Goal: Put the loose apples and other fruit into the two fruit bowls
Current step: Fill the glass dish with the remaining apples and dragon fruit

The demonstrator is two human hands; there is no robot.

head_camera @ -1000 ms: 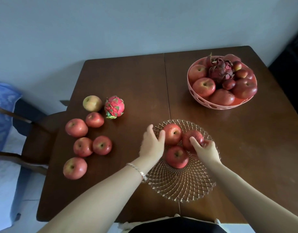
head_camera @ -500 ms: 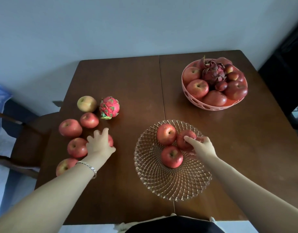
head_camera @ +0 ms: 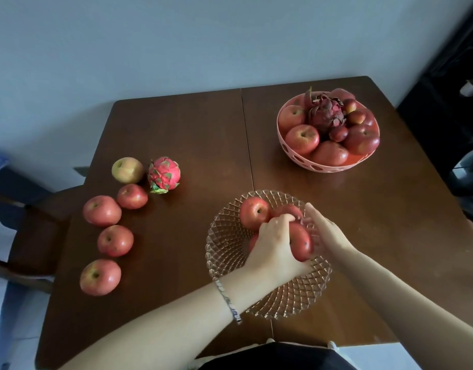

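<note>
Resting in the glass bowl (head_camera: 267, 297) near the front of the table (head_camera: 192, 134), a red apple (head_camera: 300, 244) is gripped by the left hand (head_camera: 276, 247), whose fingers curl over its top and left side. The right hand (head_camera: 323, 233) lies just beside it on the right, fingers extended along the bowl's inner wall; whether it touches the apple cannot be told. Two more apples sit at the bowl's far side, one (head_camera: 255, 212) clear to see and the other (head_camera: 288, 210) partly hidden behind the left hand's fingers. A bracelet (head_camera: 228, 303) circles the left wrist. Toward the table's left side lie four loose red apples (head_camera: 115, 240), a yellowish apple (head_camera: 127, 169) and a pink dragon fruit (head_camera: 164, 174), the last two just beside each other. At the far right stands a pink bowl (head_camera: 320, 165) heaped with apples and a dark dragon fruit (head_camera: 326, 113).
</note>
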